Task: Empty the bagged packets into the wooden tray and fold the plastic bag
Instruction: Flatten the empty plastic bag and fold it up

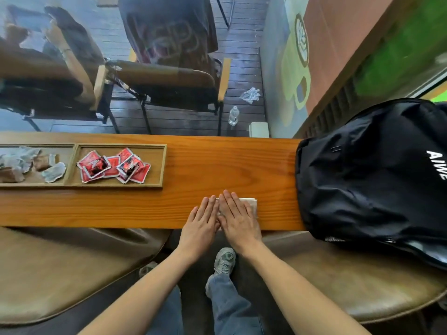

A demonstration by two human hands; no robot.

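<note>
Both hands, left hand (202,217) and right hand (238,217), press flat with fingers spread on the folded plastic bag (251,204) near the desk's (217,165) front edge, red packets (113,165) filling the wooden tray (164,165).

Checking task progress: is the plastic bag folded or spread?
Folded: the plastic bag is a small flat rectangle on the table, pressed under both flat hands.

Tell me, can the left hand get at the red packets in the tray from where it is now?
Probably yes. The left hand lies flat beside the folded plastic bag, and the bare table between it and the red packets holds nothing. The wooden tray is open-topped with a low rim.
</note>
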